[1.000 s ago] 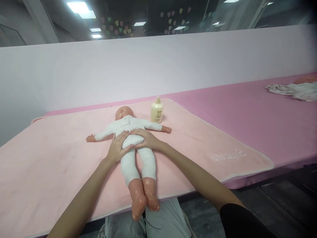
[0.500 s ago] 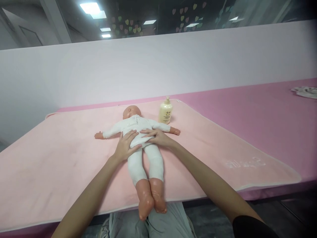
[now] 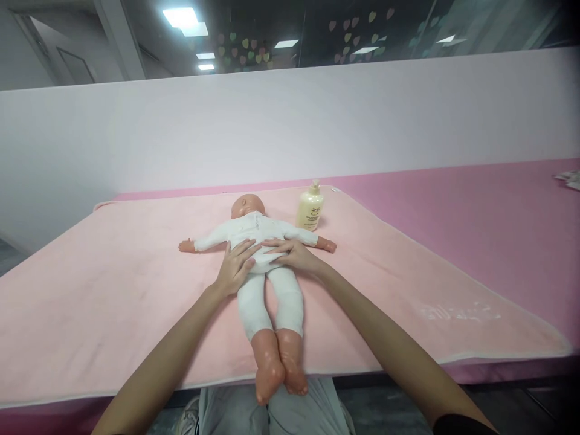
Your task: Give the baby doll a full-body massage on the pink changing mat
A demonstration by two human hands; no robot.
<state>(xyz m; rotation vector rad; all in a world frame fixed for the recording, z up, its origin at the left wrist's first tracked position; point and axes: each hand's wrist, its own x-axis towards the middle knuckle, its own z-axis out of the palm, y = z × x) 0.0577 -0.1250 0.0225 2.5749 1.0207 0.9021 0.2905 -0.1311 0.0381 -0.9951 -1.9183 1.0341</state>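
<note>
A baby doll [image 3: 254, 232] in a white suit lies on its back on a pale pink blanket [image 3: 113, 284], arms spread, bare feet hanging over the near edge. My left hand [image 3: 236, 267] lies flat on the left side of the doll's belly, fingers apart. My right hand [image 3: 293, 254] rests flat on the right side of the belly, fingertips pointing toward the left hand. Neither hand grips anything. A cream lotion bottle [image 3: 310, 207] stands upright just right of the doll's head.
The blanket covers a long pink padded table [image 3: 453, 199] that runs off to the right. A pale partition wall [image 3: 290, 121] stands behind it. A bit of patterned cloth [image 3: 570, 179] shows at the far right edge. My knees are below the table's edge.
The view has turned left, so doll and bottle sit further right in frame and the cloth has nearly left it. Both hands stay on the doll's belly, barely shifted.
</note>
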